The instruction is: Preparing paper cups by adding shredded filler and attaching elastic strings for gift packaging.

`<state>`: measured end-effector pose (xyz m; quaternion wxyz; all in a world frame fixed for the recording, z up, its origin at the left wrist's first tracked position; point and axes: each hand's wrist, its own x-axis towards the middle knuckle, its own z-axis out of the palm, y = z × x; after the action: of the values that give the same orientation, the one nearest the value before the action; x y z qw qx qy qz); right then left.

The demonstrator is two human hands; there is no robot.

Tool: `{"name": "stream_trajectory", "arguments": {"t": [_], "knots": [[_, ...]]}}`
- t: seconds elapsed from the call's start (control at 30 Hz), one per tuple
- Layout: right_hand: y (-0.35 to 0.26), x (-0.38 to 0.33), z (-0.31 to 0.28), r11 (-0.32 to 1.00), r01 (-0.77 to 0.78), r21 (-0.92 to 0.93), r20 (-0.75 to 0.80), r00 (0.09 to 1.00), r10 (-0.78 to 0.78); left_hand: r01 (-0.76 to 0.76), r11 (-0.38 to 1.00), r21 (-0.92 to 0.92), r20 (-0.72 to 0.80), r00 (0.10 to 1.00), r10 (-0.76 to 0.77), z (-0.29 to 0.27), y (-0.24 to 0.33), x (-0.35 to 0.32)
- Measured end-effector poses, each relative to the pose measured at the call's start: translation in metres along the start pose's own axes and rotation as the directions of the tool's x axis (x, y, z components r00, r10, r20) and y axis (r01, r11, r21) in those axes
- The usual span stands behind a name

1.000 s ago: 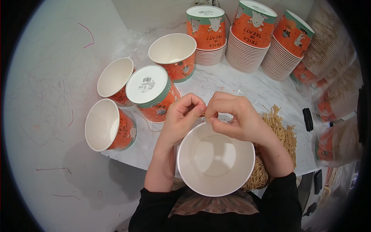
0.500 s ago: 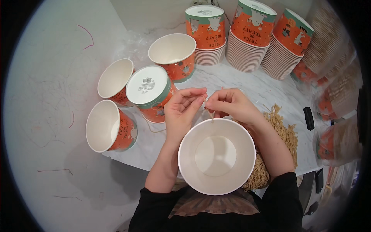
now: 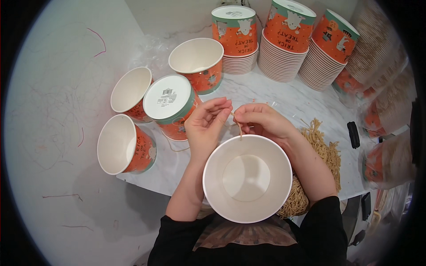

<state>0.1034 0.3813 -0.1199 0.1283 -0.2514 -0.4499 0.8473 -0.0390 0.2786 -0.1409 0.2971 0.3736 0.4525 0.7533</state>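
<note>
A white-lined paper bucket (image 3: 246, 178) stands close to my body, its open mouth facing up. From its far rim rises a tan paper cord (image 3: 240, 127), which runs up between my hands. My left hand (image 3: 207, 119) pinches the cord between thumb and fingertips, just beyond the rim. Close on its right, my right hand (image 3: 262, 119) also pinches the cord with thumb and forefinger, the other fingers curled. Beside my right forearm, a bundle of tan cords (image 3: 323, 150) lies on the table, with more of it partly hidden behind the bucket.
Orange and green paper buckets (image 3: 141, 153) stand at the left, one of them upside down (image 3: 167, 98). Several upturned nested stacks (image 3: 284, 57) line the back. Plastic-wrapped stacks (image 3: 381, 115) fill the right side. A small black object (image 3: 353, 135) lies on the marble-patterned table (image 3: 310, 103).
My fingertips have drawn slightly apart, and more of the cord shows between them and the rim. The whole view has shifted a little; the bucket stays in place before me.
</note>
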Motion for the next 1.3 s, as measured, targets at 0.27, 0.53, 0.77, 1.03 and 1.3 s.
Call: {"name": "stream_trajectory", "arguments": {"t": [0.27,0.53,0.77,1.03,1.3], "knots": [[0.002,0.005,-0.013,0.996,-0.077,0.049,0.12,0.99,0.071,0.063,0.977,-0.204,-0.053,0.996,-0.075,-0.007,-0.014,0.002],[0.004,0.006,-0.017,0.991,-0.13,0.04,0.144,0.982,0.123,0.052,0.954,-0.294,-0.127,0.988,-0.093,-0.001,-0.014,-0.004],[0.004,0.006,-0.019,0.982,-0.177,0.066,0.254,0.955,0.155,-0.111,0.959,-0.262,-0.213,0.976,0.055,-0.019,-0.023,0.004],[0.004,0.006,-0.022,0.976,-0.198,0.094,0.3,0.94,0.162,-0.084,0.989,-0.119,-0.138,0.988,0.067,-0.023,-0.03,0.005],[0.005,0.007,-0.015,0.981,-0.192,0.03,0.301,0.938,0.174,-0.013,0.992,-0.125,-0.148,0.989,-0.006,-0.027,-0.033,0.007]]}}
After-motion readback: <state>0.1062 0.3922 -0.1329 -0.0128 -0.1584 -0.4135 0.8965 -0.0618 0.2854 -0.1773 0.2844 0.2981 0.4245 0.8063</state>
